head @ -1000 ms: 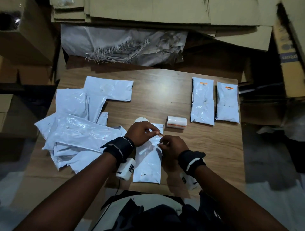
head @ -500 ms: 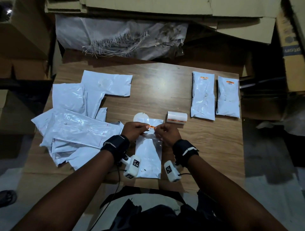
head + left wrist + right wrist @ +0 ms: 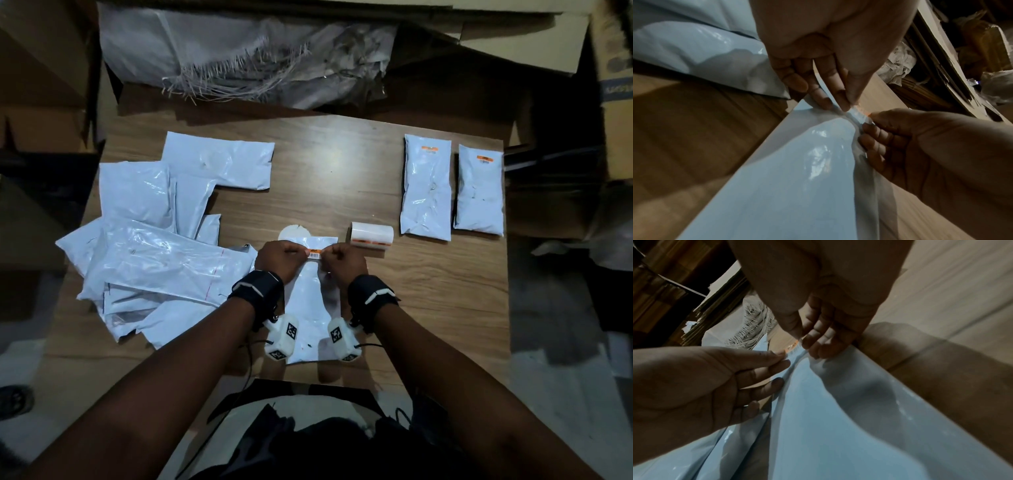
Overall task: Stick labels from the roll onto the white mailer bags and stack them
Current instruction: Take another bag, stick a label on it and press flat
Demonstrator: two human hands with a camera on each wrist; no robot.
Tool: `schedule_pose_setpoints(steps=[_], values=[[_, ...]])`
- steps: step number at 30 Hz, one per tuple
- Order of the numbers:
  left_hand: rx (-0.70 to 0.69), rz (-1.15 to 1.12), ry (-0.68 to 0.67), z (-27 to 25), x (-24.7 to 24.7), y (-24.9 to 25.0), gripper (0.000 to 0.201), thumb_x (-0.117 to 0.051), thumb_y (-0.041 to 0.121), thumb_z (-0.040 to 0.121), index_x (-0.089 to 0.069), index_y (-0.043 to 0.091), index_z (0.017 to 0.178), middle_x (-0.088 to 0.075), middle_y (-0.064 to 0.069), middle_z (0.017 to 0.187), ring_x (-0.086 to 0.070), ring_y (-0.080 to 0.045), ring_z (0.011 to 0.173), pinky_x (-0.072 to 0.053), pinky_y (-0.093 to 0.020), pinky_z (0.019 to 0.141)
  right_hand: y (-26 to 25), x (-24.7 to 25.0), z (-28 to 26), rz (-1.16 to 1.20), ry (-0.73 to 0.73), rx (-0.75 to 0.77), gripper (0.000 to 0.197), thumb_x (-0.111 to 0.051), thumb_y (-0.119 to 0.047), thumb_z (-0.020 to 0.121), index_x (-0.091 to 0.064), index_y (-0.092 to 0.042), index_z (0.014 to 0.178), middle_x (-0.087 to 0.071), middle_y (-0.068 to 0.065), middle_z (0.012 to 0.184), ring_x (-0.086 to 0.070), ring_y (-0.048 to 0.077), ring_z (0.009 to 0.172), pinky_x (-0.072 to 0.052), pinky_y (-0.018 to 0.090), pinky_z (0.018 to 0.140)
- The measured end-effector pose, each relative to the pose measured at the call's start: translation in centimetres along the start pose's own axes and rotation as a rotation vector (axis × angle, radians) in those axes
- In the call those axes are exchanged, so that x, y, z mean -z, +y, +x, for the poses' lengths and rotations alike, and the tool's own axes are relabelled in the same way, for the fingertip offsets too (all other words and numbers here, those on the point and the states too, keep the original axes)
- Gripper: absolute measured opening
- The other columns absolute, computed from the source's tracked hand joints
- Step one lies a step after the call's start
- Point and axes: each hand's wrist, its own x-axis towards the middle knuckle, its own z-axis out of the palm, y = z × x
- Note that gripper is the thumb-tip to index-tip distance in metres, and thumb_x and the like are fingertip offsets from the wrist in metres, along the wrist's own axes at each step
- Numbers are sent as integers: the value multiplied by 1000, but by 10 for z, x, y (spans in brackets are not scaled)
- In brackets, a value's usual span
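We see the left hand (image 3: 275, 258) and the right hand (image 3: 342, 262) meeting over the top end of a white mailer bag (image 3: 308, 308) that lies on the wooden surface (image 3: 342, 178). Each grip is closed on one end of a small orange-and-white label (image 3: 315, 253), pinching it between thumb and fingers just above the bag. The label roll (image 3: 371, 235) lies just to the right of this bag. Further right of the roll, two labelled bags (image 3: 426, 192) rest side by side. Left of the roll, a loose pile of unlabelled bags (image 3: 154, 246) is spread.
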Motion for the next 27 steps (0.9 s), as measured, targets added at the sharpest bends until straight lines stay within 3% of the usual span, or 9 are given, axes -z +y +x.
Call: schedule_pose_setpoints(steps=[3, 7, 14, 20, 27], values=[[41, 24, 8, 3, 1, 1, 22, -63, 40, 83, -77, 23, 80, -74, 3, 86, -66, -17, 86, -49, -27, 74, 0, -4, 6, -25, 9, 6, 13, -63, -24, 85, -69, -22, 74, -71, 0, 73, -69, 21, 77, -58, 37, 80], [67, 82, 35, 0, 1, 3, 39, -50, 46, 77, -68, 12, 72, -68, -7, 74, -63, -26, 77, -40, -28, 60, -4, -5, 9, -63, 16, 20, 7, -65, -22, 84, -71, -19, 83, -72, -1, 78, -67, 16, 76, -54, 28, 76], [127, 83, 106, 0, -6, 0, 23, -59, 34, 89, -75, 19, 90, -73, -4, 96, -65, -27, 92, -43, -25, 72, -11, -5, 10, -111, -16, 57, 6, -65, -18, 83, -69, -19, 78, -70, 0, 76, -66, 15, 75, -51, 23, 70], [116, 77, 109, 6, -6, -4, 20, -61, 34, 90, -76, 20, 90, -73, -2, 100, -65, -25, 96, -39, -22, 72, -5, -8, 13, -188, -62, 57, 17, -60, -25, 80, -64, -21, 63, -68, -2, 64, -65, 13, 66, -46, 22, 64], [102, 130, 95, 10, -9, -7, 23, -60, 33, 90, -77, 18, 92, -73, -4, 103, -65, -27, 99, -42, -24, 75, -9, -4, 12, -224, -29, 37, 10, -65, -24, 83, -66, -24, 73, -70, -4, 77, -65, 15, 78, -46, 22, 69]])
